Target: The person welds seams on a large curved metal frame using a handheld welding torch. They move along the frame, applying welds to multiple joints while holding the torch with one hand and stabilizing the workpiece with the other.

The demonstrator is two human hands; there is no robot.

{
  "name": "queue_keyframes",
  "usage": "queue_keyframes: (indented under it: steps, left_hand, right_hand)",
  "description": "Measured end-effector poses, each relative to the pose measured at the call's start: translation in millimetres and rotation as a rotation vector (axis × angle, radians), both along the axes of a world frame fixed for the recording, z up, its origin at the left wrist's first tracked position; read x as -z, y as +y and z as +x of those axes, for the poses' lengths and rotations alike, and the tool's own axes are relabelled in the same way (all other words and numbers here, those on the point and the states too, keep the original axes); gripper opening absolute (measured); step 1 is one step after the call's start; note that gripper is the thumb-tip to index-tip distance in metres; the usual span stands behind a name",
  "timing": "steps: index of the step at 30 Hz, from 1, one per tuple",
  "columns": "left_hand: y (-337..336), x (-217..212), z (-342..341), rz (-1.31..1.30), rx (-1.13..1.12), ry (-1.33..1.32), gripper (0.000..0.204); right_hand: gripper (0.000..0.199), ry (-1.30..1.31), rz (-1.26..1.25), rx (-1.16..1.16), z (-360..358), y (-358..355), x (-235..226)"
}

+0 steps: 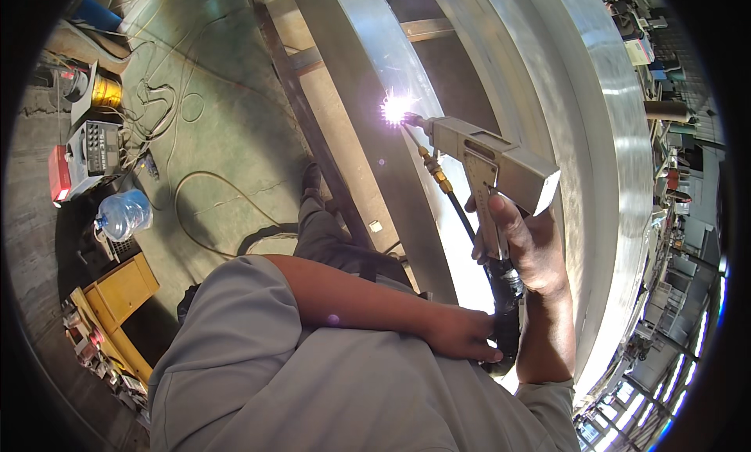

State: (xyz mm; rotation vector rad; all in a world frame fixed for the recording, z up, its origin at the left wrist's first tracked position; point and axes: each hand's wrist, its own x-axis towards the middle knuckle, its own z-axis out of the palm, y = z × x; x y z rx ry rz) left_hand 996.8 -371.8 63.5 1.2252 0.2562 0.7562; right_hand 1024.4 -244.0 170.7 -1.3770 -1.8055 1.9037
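My right hand (532, 244) is wrapped round the handle of a boxy metal welding gun (497, 151). A wire-feed tube with brass fittings (436, 170) runs beside the gun's nozzle. At the tip a bright white-violet arc (397, 110) burns against a long, shiny metal beam (371, 29); its glare hides the exact contact spot. My left hand (461, 333) reaches across my body and its fingers close on the black sheathed cable (507, 315) below the gun's handle.
More long curved metal panels (579, 139) lie to the right. At left stand a welding machine (102, 148), a yellow wire spool (106, 92), a blue water jug (125, 215) and a yellow cabinet (123, 289). A hose (181, 187) loops over the green floor.
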Motion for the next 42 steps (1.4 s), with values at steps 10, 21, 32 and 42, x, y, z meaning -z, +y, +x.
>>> queue_keyframes:
  steps: [10,21,32,42]
  left_hand:
    - [-4.0,-1.2,5.8,0.051,-0.032,-0.042,0.057]
    - [-8.4,1.4,15.0,0.106,-0.043,-0.099,0.059]
    - [-6.7,-0.5,19.6,0.012,0.127,-0.150,0.047]
    - [-9.6,-4.9,22.0,0.035,0.078,-0.131,0.027]
  right_hand:
    - [0.058,0.055,-0.016,0.004,10.1,-4.4,0.5]
    - [0.062,0.010,-0.048,0.051,21.2,-10.0,-0.8]
    - [0.049,-0.041,-0.066,0.039,26.9,-14.5,-6.2]
    - [0.052,-0.005,-0.053,0.067,30.4,-21.0,-4.9]
